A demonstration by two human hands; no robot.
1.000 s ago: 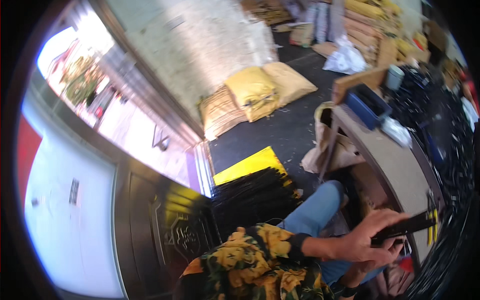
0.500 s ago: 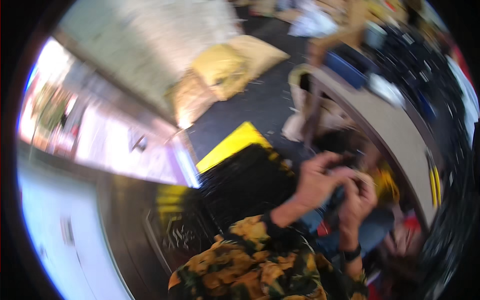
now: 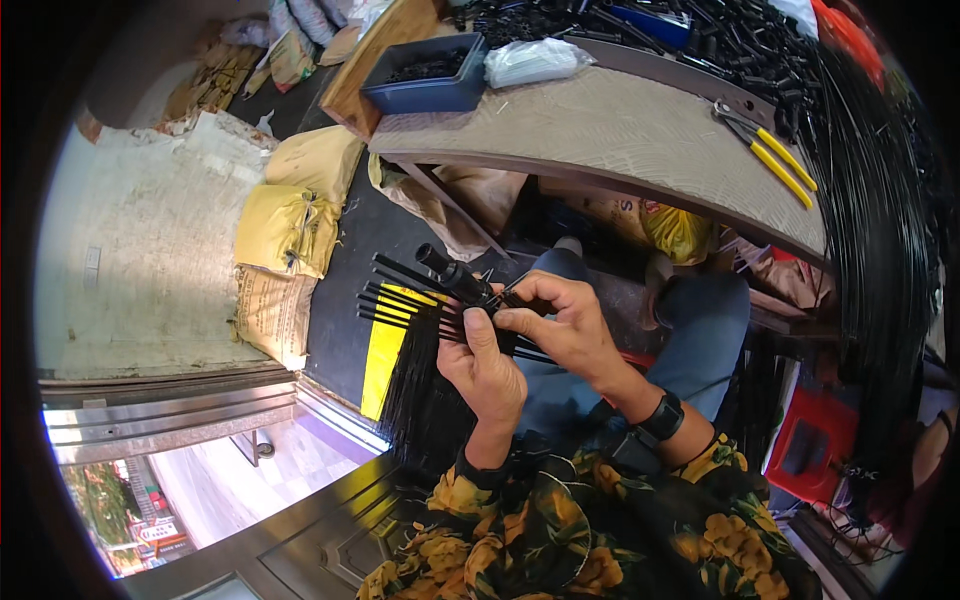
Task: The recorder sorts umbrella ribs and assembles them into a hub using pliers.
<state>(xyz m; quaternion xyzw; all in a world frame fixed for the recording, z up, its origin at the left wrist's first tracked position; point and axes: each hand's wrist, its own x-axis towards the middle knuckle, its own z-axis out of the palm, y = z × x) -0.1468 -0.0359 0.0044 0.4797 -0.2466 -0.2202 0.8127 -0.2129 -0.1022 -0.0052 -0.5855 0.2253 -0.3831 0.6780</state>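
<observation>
A black umbrella frame (image 3: 462, 283) is between my hands, its stout tube pointing up and away, with several thin black ribs jutting out to the left. My left hand (image 3: 484, 378) is closed round the ribs from below, thumb raised against them near the hub. With fingers and thumb pinched, my right hand (image 3: 560, 322) grips the frame at the hub. The small parts between my fingertips are partly hidden. Beneath the left side of the frame, a bundle of thin black rods (image 3: 415, 390) lies over a yellow sheet (image 3: 376, 362).
A bench (image 3: 640, 135) spans the far side, bearing a blue bin (image 3: 425, 78), a clear plastic packet (image 3: 537, 62), yellow-handled pliers (image 3: 770, 155) and heaped black parts. Long black rods (image 3: 865, 200) hang at its right. Sacks (image 3: 290, 225) lie left; a red case (image 3: 812, 440) stands right.
The view has turned, so the bench now lies across the top and the doorway at lower left. Both hands remain closed together; the frame now shows sharply where it was blurred.
</observation>
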